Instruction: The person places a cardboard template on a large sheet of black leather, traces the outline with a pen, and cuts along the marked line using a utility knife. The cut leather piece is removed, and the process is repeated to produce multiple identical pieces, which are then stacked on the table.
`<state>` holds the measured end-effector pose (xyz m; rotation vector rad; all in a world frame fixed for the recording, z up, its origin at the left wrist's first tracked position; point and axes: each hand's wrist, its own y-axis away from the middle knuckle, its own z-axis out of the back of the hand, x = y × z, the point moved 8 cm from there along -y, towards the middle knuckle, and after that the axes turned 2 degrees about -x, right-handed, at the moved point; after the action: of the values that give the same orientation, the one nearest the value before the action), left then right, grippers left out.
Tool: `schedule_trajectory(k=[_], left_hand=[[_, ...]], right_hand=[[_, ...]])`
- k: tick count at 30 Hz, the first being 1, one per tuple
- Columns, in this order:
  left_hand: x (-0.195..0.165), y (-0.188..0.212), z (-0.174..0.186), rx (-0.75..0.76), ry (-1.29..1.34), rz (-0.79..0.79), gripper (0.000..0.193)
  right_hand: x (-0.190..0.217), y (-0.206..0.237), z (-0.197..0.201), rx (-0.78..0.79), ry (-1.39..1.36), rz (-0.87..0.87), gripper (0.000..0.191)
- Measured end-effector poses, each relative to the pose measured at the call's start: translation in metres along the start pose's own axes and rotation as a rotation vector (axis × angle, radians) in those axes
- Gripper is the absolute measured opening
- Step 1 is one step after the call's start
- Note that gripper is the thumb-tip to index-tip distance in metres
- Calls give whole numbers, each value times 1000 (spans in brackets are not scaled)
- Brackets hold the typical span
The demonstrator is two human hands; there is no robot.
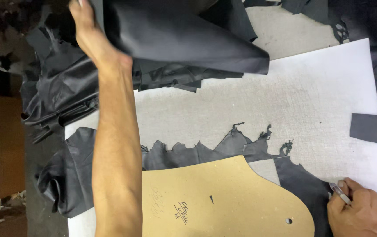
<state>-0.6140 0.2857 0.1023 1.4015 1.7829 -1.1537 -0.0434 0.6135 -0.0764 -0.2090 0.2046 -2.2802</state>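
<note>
A large black leather hide (184, 39) is gripped at its edge by the left hand (87, 30), whose fingers are closed on it near the top of the view, the arm stretched across the table (311, 96). The hide is lifted and folded over a heap of black scraps (57, 101) at the table's far left. The right hand (359, 210) rests at the near right corner, fingers shut around a slim metal knife (340, 193), its tip just beside a ragged leather piece (302, 184). A tan cardboard pattern (223, 202) lies flat on that piece, part of its curved edge over bare table.

For the step to go well, the hide is best swung clear without dragging over the pattern, so that nothing is shifted. The knife is best kept low and still, pointed away from the left arm, while the hide is moved. The pattern should be checked for square seating before any cut is started.
</note>
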Motion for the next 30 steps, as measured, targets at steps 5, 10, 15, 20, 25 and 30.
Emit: schedule_trajectory(k=[5, 10, 15, 20, 25, 30], left_hand=[[57, 59, 123, -239, -77, 293, 44], [69, 62, 162, -487, -188, 400, 39], [45, 48, 170, -347, -547, 335, 33], [35, 60, 184, -258, -990, 333, 18], [24, 53, 165, -245, -500, 414, 20], [-17, 18, 146, -86, -525, 258, 23]], right_hand=[[-8, 7, -14, 6, -28, 26, 14], [-19, 17, -31, -8, -16, -4, 12], [-18, 18, -28, -28, -39, 12, 13], [-11, 16, -16, -52, -48, 2, 12], [-15, 19, -21, -14, -26, -23, 13], [-17, 22, -25, -63, -20, 18, 7]])
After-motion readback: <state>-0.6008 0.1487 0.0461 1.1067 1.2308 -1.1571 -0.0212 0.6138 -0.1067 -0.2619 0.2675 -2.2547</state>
